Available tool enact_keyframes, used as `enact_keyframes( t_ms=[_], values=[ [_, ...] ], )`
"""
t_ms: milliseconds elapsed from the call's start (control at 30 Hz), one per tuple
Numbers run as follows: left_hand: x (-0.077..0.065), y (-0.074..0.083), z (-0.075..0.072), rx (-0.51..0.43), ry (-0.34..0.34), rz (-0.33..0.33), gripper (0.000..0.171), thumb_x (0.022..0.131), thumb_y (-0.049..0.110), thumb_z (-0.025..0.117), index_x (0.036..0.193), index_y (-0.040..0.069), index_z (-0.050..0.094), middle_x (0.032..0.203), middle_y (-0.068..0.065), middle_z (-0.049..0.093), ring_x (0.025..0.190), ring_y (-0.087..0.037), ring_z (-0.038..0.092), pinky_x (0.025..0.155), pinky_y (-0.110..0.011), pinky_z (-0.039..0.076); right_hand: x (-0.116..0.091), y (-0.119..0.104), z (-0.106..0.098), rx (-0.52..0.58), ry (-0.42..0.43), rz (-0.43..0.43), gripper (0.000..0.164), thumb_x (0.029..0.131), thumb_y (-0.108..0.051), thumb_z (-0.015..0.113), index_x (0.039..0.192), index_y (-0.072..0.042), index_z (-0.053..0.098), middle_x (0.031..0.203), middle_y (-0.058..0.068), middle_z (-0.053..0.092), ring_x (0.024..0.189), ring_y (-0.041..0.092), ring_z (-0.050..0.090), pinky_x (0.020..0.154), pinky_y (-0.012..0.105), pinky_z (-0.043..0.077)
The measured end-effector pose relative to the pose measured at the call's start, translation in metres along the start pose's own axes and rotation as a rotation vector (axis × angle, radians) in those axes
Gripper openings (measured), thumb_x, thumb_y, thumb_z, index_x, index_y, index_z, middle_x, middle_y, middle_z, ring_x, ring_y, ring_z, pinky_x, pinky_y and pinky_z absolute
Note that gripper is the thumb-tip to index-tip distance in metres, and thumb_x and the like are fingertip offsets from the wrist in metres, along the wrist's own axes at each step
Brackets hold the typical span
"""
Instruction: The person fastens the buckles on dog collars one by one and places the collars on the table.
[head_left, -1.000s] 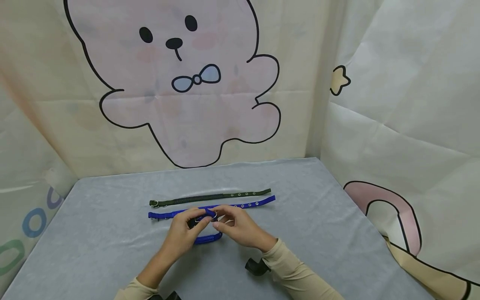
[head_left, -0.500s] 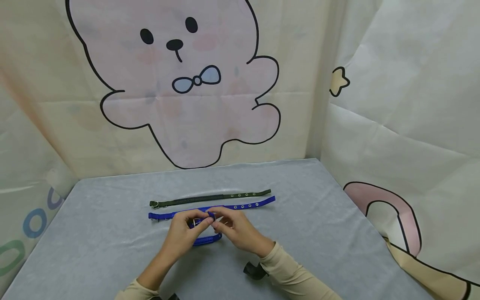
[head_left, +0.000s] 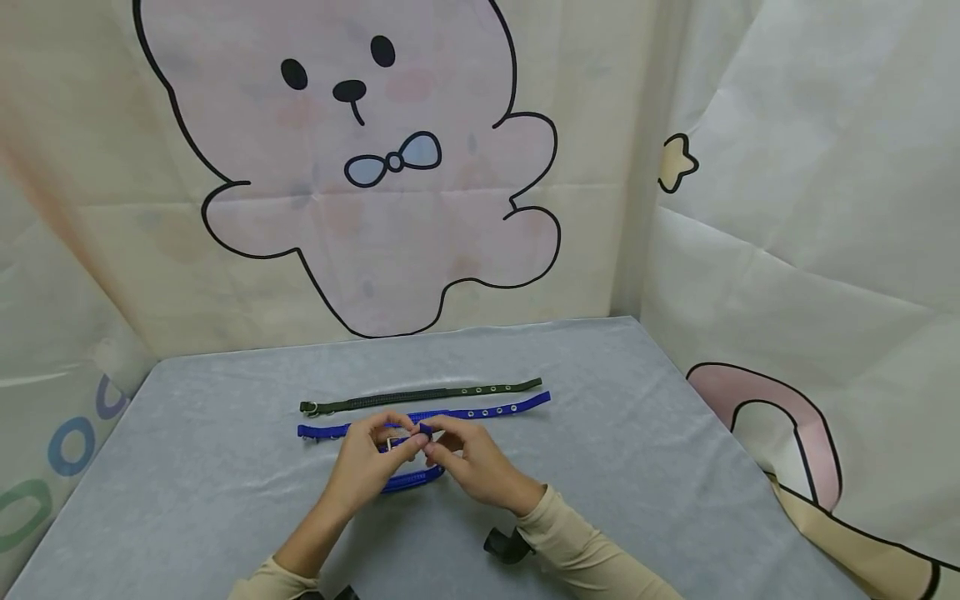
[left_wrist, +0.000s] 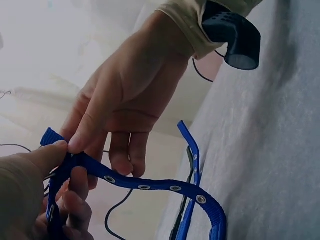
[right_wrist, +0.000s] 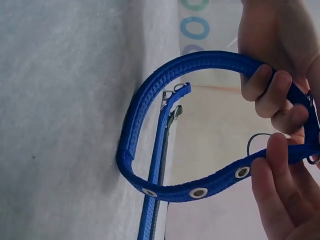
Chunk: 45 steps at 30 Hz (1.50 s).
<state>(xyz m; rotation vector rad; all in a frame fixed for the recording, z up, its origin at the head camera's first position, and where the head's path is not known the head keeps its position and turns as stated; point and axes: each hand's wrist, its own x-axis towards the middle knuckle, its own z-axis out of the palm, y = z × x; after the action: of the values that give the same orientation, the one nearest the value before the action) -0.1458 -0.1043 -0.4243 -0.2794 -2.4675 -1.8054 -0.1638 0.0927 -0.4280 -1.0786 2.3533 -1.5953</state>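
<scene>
At the lower centre of the head view, the left hand [head_left: 360, 467] grips the buckle end of a blue collar [head_left: 412, 480] bent into a loop, and the right hand [head_left: 487, 468] pinches its eyeletted end. Fingers partly hide the buckle [head_left: 392, 443], so I cannot tell how they join. Another blue collar [head_left: 513, 409] and a green collar [head_left: 397, 398] lie behind on the table [head_left: 187, 475].

Soft light; faint tabletop [head_left: 637, 450] shadows; left wrist view brightest upper left.

At the grip, the left hand [head_left: 362, 468] and the right hand [head_left: 483, 468] pinch side by side, 2 forearms [head_left: 581, 542] spreading behind it.
</scene>
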Motion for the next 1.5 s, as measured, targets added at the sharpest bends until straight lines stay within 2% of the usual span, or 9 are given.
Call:
enact_keyframes(
  t_ms=[100,233,400,500,733,1000,1233,1333,1500],
  values=[
    [0.000,0.000,0.001,0.032,0.004,0.053,0.018,0.089,0.022,0.079,0.103,0.015,0.072,0.076,-0.008,0.075,0.048,-0.001,0.034,0.045,-0.020,0.027,0.001,0.003,-0.001,0.062,0.027,0.002,0.030,0.105,-0.013,0.054,0.132,-0.002,0.060,0.114,0.021,0.067,0.085,0.037,0.071,0.076,0.035,0.060],
    [-0.001,-0.001,0.003,0.093,0.022,0.115,0.023,0.088,0.019,0.080,0.110,0.018,0.074,0.096,-0.004,0.077,0.052,-0.001,0.038,0.047,-0.020,0.032,0.003,0.009,-0.004,0.171,0.056,-0.014,0.027,0.104,-0.008,0.055,0.128,0.002,0.062,0.118,0.024,0.063,0.084,0.027,0.072,0.079,0.036,0.060],
    [-0.002,0.000,0.005,0.100,0.037,0.107,0.022,0.087,0.016,0.081,0.109,0.018,0.078,0.075,0.003,0.064,0.055,-0.002,0.042,0.048,-0.020,0.035,0.004,0.011,-0.006,0.265,0.054,-0.023,0.026,0.102,-0.006,0.058,0.125,0.005,0.063,0.119,0.028,0.062,0.083,0.013,0.071,0.079,0.031,0.060],
    [-0.002,0.000,0.006,0.101,0.041,0.089,0.022,0.086,0.018,0.082,0.108,0.017,0.079,0.067,0.006,0.053,0.054,-0.002,0.039,0.047,-0.018,0.032,0.004,0.011,-0.007,0.259,0.062,-0.034,0.026,0.101,-0.005,0.060,0.124,0.006,0.064,0.119,0.028,0.062,0.082,0.016,0.070,0.078,0.032,0.060],
    [-0.002,0.000,0.006,0.120,0.033,0.055,0.023,0.084,0.019,0.084,0.106,0.014,0.080,0.073,0.005,0.061,0.056,-0.003,0.040,0.048,-0.018,0.032,0.003,0.011,-0.007,0.217,0.088,-0.061,0.028,0.099,-0.003,0.062,0.124,0.010,0.065,0.118,0.028,0.063,0.082,0.023,0.070,0.073,0.031,0.059],
    [-0.001,-0.001,0.006,0.278,-0.004,0.017,0.016,0.081,0.018,0.086,0.096,0.016,0.080,0.063,0.006,0.054,0.055,-0.005,0.044,0.048,-0.020,0.035,0.004,0.008,-0.010,0.138,0.129,-0.086,0.023,0.099,-0.006,0.063,0.118,0.006,0.070,0.113,0.023,0.070,0.090,0.025,0.068,0.078,0.026,0.057],
    [0.000,-0.001,0.008,0.348,-0.008,0.008,0.015,0.081,0.019,0.086,0.094,0.018,0.079,0.063,0.007,0.054,0.056,-0.005,0.045,0.049,-0.021,0.035,0.005,0.009,-0.012,0.199,0.124,-0.069,0.019,0.101,-0.009,0.060,0.113,0.003,0.070,0.110,0.023,0.071,0.094,0.008,0.068,0.083,0.029,0.059],
    [0.000,-0.001,0.009,0.379,-0.013,0.006,0.014,0.081,0.020,0.086,0.092,0.019,0.078,0.064,0.008,0.055,0.057,-0.005,0.045,0.050,-0.022,0.035,0.006,0.009,-0.012,0.226,0.126,-0.086,0.020,0.102,-0.008,0.059,0.113,0.005,0.069,0.110,0.027,0.070,0.091,0.008,0.068,0.083,0.029,0.060],
    [0.000,-0.003,0.010,0.386,-0.014,-0.003,0.015,0.081,0.020,0.085,0.095,0.019,0.078,0.064,0.008,0.053,0.056,-0.005,0.044,0.049,-0.022,0.034,0.006,0.010,-0.011,0.214,0.106,-0.061,0.020,0.103,-0.006,0.056,0.118,0.004,0.064,0.112,0.028,0.069,0.090,0.017,0.071,0.081,0.032,0.060]
  ],
)
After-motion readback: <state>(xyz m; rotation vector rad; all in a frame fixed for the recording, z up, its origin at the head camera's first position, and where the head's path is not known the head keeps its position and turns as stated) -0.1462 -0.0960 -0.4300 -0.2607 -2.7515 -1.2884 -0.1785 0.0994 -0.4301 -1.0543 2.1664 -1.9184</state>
